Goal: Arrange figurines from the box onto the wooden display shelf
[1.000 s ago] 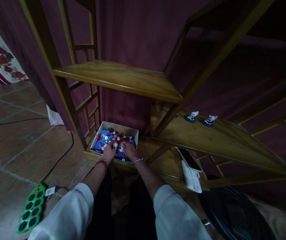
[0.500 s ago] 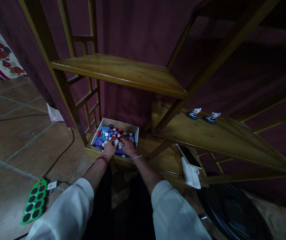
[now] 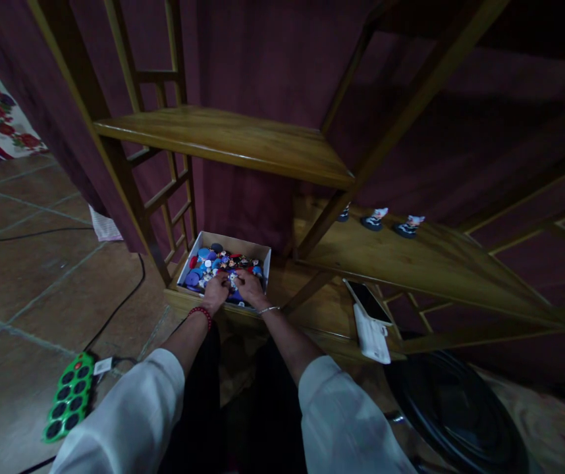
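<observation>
A white cardboard box (image 3: 259, 251) stands on the low wooden shelf, filled with small figurines (image 3: 234, 262) and round blue, purple and red pieces (image 3: 192, 278). Both hands reach into its front part, close together. My left hand (image 3: 216, 290), with a red bead bracelet at the wrist, has its fingers bent down among the figurines. My right hand (image 3: 251, 288), wearing a thin silvery bracelet, curls its fingers around the same spot. A small whitish figure shows between the two hands. The fingertips are too small and dark to tell what each one grips.
Three small figurines (image 3: 373, 219) stand on the wooden shelf (image 3: 342, 245) at right. Below lie a phone (image 3: 369, 303) and a white packet (image 3: 372, 336). A board (image 3: 233, 141) juts out above the box. A green power strip (image 3: 69, 397) and black stool (image 3: 455, 408) are on the floor.
The view has shifted slightly, so a third figurine shows more beside the post. Both hands stay in the box, with only a slight change in the fingers.
</observation>
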The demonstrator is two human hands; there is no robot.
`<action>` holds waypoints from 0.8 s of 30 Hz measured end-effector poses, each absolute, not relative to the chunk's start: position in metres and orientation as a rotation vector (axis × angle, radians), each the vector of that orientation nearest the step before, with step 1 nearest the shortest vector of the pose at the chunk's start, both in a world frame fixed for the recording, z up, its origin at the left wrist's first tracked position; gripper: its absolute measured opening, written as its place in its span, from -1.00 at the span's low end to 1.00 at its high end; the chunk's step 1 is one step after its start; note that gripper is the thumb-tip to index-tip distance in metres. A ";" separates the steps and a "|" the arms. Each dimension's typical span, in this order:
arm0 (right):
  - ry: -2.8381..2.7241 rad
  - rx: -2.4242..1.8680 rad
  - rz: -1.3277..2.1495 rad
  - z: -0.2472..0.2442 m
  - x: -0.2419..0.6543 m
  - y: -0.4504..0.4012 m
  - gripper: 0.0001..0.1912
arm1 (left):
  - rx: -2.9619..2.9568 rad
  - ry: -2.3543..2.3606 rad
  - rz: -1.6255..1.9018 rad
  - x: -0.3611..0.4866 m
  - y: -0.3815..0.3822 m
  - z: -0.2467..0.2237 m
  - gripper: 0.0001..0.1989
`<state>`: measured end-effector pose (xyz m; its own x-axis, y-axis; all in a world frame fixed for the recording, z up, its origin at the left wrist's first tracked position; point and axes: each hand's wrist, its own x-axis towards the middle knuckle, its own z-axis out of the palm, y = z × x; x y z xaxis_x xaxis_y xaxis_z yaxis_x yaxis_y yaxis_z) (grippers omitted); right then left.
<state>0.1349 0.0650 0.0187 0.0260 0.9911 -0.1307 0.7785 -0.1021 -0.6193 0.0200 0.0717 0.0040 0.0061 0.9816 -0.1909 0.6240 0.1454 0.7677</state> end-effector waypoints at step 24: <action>-1.795 -2.027 0.576 0.026 0.149 0.064 -0.67 | 1.748 1.719 0.413 0.030 0.066 0.013 -0.60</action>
<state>0.1492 0.0638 0.0263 0.1047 0.9929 -0.0573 0.8410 -0.1191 -0.5278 0.0296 0.0656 0.0126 0.0936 0.9727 -0.2124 0.7702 0.0645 0.6345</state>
